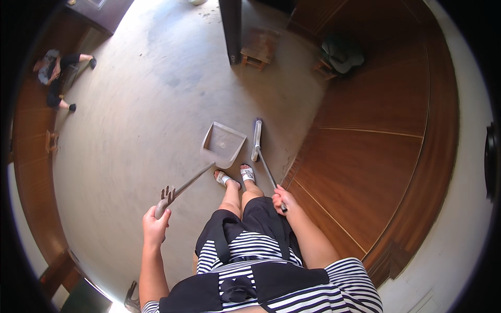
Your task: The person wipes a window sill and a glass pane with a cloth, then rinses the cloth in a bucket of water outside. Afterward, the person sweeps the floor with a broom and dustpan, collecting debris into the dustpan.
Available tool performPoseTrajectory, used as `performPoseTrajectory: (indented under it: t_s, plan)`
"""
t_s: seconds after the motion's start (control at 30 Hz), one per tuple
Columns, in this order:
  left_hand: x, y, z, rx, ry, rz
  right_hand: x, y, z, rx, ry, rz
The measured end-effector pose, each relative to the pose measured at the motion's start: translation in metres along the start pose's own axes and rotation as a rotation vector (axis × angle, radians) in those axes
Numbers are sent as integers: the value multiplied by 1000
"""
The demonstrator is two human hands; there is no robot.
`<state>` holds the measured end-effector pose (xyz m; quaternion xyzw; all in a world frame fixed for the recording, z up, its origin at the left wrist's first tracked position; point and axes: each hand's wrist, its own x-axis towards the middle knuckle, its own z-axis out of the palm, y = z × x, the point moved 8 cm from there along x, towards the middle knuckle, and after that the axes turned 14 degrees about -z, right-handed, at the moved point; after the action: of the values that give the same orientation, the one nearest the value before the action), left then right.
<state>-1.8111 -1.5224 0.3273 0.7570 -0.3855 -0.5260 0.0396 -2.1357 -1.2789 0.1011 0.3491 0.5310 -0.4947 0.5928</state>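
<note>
My left hand (155, 225) grips the top of the long handle of a dustpan (224, 141). Comb-like teeth stick out of that handle near my fingers. The light grey pan rests on the concrete floor ahead of my feet, with a little pale debris visible inside. In my right hand (284, 200) is the dark handle of a broom (257, 135). Its narrow head, white on top with purplish bristles at the far end, lies on the floor to the right of the pan, apart from it.
Brown wooden panelling (364, 172) runs along my right. Farther ahead stand a small wooden stool (258, 49), a dark door edge (230, 31) and another stool with dark green cloth (341, 53) on it. A seated person (58, 74) is at the far left, near a low wooden stool (52, 141).
</note>
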Motion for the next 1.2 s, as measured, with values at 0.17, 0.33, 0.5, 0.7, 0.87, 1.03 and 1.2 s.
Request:
performPoseTrajectory:
  t_s: [0.17,0.33,0.5,0.7,0.87,1.03,1.2]
  plan:
    - [4,-16,2,-69,77,-45,-9,-47,-2,-146,-29,-82]
    - [11,-56,7,-343,249,-93,66,-100,8,-351,55,-186]
    - [16,-96,23,-600,363,-190,147,-93,61,-230,75,44]
    - [28,-112,34,-713,373,-237,148,-30,113,-569,-84,202]
    - [41,-117,7,-609,373,-208,134,-50,131,-685,-229,119]
    - [44,-133,-4,-676,445,-202,145,-106,112,-784,-137,-121]
    - [48,-140,-10,-714,441,-242,185,-170,118,-812,56,-340]
